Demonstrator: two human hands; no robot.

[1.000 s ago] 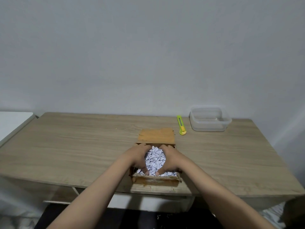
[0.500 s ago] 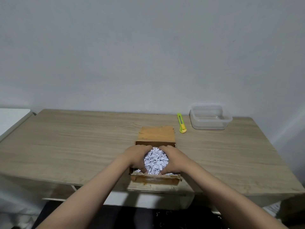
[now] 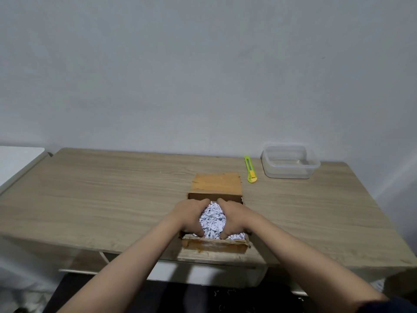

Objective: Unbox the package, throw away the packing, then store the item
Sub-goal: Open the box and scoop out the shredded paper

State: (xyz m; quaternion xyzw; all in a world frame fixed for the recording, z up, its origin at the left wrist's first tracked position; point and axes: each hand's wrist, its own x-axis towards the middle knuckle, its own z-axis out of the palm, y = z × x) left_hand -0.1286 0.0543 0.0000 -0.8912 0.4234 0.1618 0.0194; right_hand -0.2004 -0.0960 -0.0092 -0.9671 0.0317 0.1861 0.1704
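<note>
Low in the centre of the frame, your left hand (image 3: 190, 216) and right hand (image 3: 234, 216) curl round a mound of shredded paper (image 3: 212, 220) inside the open cardboard box (image 3: 215, 246) at the table (image 3: 101, 199) edge. That packing looks light, soft and loose, so cup it from both sides and underneath. No item shows yet. Farther right lie the utility knife (image 3: 250, 169) and clear container (image 3: 290, 161).

You face a plain, unmarked grey-white wall (image 3: 203, 75). A light wood-grain table (image 3: 101, 199) stands against it. A white surface (image 3: 18, 161) adjoins the table's left edge. Dark floor (image 3: 169, 299) shows beneath. Lighting is dim and even.
</note>
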